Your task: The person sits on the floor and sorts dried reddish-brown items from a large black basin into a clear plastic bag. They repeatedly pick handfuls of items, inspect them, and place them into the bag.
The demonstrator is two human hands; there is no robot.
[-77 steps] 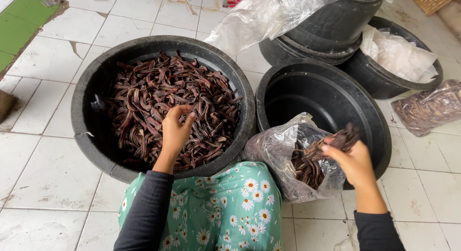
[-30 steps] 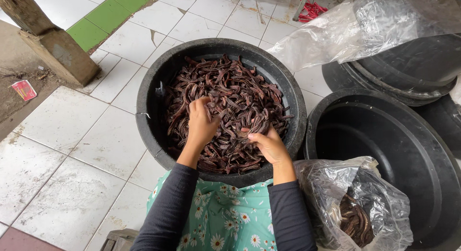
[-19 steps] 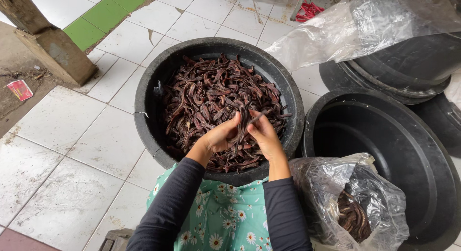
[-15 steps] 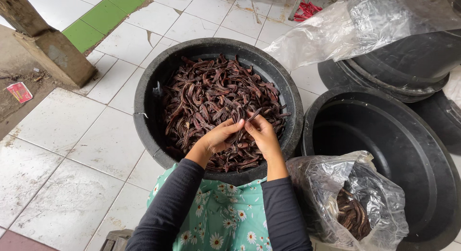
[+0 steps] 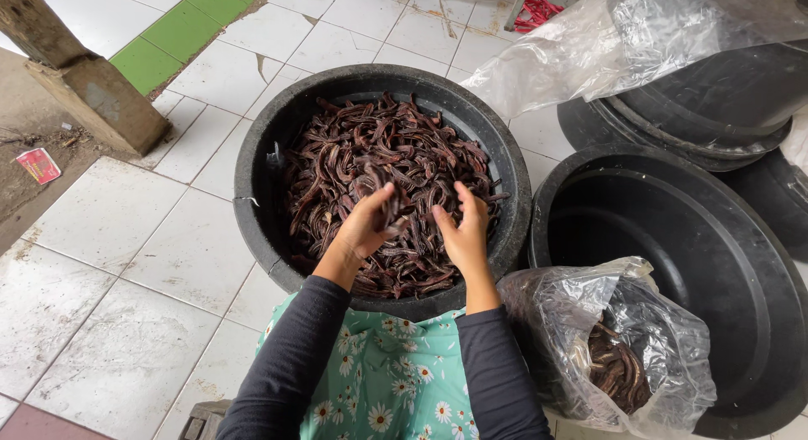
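Sorting step: left hand (image 5: 364, 224) grasps dark brown dried pods (image 5: 396, 211) over the round black plastic tub (image 5: 252, 187); right hand (image 5: 461, 231) (fingers loosely curled) needs the clear bag (image 5: 640, 322) at 4 o'clock.

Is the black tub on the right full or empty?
Empty: the black tub shows bare inside walls; only the plastic bag leans at its rim.

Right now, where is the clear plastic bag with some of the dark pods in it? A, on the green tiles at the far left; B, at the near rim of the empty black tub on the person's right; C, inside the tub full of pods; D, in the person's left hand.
B: the clear plastic bag sits against the near rim of the empty black tub, while both hands are over the full tub.
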